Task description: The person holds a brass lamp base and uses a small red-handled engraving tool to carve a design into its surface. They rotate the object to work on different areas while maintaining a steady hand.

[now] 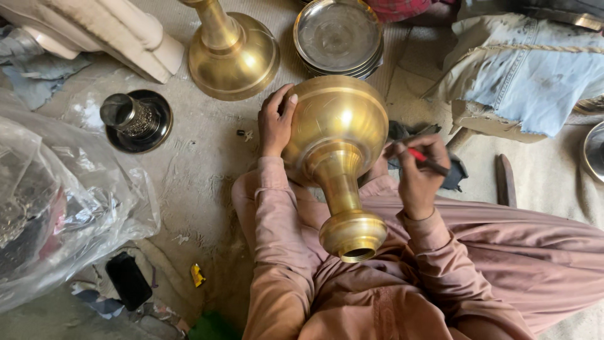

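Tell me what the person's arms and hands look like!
Both arms wear long, loose sleeves of dusty pink cloth, creased and bunched near the wrists. The left sleeve and right sleeve match the rest of the clothing. The left hand and right hand are bare: no gloves, rings or watch visible.

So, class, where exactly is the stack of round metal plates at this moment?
In the head view, the stack of metal plates sits on the floor at top centre, just right of the second brass vase.
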Demonstrator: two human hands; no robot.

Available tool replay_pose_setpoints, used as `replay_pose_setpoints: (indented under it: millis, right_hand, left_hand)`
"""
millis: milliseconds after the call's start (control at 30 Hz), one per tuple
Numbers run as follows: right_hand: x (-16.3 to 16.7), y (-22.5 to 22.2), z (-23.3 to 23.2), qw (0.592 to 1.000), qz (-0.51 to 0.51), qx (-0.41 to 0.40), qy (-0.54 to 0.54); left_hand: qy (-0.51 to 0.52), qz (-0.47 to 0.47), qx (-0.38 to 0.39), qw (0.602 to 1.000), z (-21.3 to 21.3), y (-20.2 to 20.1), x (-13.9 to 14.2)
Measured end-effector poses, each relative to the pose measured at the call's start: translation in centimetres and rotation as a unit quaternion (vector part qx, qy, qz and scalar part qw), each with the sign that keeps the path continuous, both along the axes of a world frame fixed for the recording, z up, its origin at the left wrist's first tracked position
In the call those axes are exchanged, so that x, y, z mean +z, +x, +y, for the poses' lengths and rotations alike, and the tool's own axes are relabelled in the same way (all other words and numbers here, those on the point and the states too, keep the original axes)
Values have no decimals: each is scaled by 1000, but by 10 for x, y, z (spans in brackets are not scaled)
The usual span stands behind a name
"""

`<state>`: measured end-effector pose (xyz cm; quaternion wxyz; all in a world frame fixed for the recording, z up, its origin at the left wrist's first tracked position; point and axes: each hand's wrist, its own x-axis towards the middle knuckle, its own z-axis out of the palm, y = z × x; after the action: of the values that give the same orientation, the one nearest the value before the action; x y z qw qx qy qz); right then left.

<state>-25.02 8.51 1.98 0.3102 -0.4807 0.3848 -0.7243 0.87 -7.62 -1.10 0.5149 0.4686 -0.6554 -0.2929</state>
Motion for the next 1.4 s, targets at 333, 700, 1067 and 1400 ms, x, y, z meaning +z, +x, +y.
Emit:
replay_pose_setpoints:
  millis: [333,700,1067,1400]
  right_hand:
    - [-18,59,37,934,-27,335,120]
    - [-28,44,-19,993,83,35,72]
    - [-40,60,-39,995,65,-17,73]
    - [-35,62,-41,994,61,-43,82]
  left_hand:
    - [68,27,-26,997,-4,-2,9]
    - [91,34,-44,994,-14,-9,16]
    - [65,17,-33,997,-14,-8,12]
    - [62,1,-31,998,-15,-7,4]
